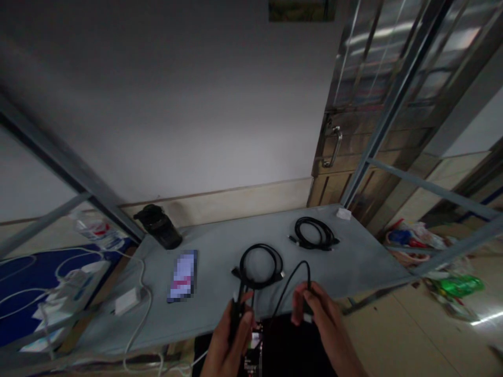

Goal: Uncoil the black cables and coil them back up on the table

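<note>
My left hand [230, 335] is closed around a bundle of black cable [239, 309] at the near edge of the grey table [353, 262]. My right hand [316, 311] pinches another stretch of the same black cable, which arcs up between the two hands. Just beyond my hands lies a coiled black cable [259, 266] on the table. A second coiled black cable [314, 234] rests farther back to the right.
A phone [183, 275] lies screen up left of the coils, a black bottle [159, 226] on its side behind it. A white charger [126, 301] with white cords sits at the left edge. Metal frame posts flank the table; a door [353, 131] stands behind right.
</note>
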Demonstrator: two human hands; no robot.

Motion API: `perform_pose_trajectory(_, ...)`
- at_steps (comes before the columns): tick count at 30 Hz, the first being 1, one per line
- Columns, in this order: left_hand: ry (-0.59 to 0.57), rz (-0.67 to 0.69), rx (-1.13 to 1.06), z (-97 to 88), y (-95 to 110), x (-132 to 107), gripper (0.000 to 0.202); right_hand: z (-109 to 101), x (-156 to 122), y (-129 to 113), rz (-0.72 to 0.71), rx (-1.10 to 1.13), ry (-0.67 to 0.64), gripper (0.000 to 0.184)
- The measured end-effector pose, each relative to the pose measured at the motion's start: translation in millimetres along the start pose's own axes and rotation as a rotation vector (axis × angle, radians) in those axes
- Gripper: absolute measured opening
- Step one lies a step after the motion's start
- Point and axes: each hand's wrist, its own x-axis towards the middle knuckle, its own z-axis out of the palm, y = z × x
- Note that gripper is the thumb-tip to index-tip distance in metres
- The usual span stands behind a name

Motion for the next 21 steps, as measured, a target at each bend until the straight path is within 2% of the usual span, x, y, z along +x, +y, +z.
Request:
perform_pose_trajectory(2,0.007,0.080,0.059,-10.2,11,5,0.079,-17,6,-4,0.036,0.067,0.062,0.063)
perform_pose_trajectory(6,0.080,0.207,0.086,-26.4,28,15,0.079,-60,15,-5,0.065,0.114,0.216,0.073)
perform_pose_trajectory(12,0.167,0.127,-0.072,-50.3,23,32,0.088,-114,12,0,-0.039,0.062,0.394,0.066)
perform_pose_trajectory(16,0.215,0.115,-0.110,-61.0,18,42,0.099,-135,11,-3,-0.093,0.064,0.509,0.061)
perform_pose_trajectory(21,0.236,0.138,-0.115,-73.9,30,44,0.093,-159,13,-12,-0.202,0.064,0.658,0.063)
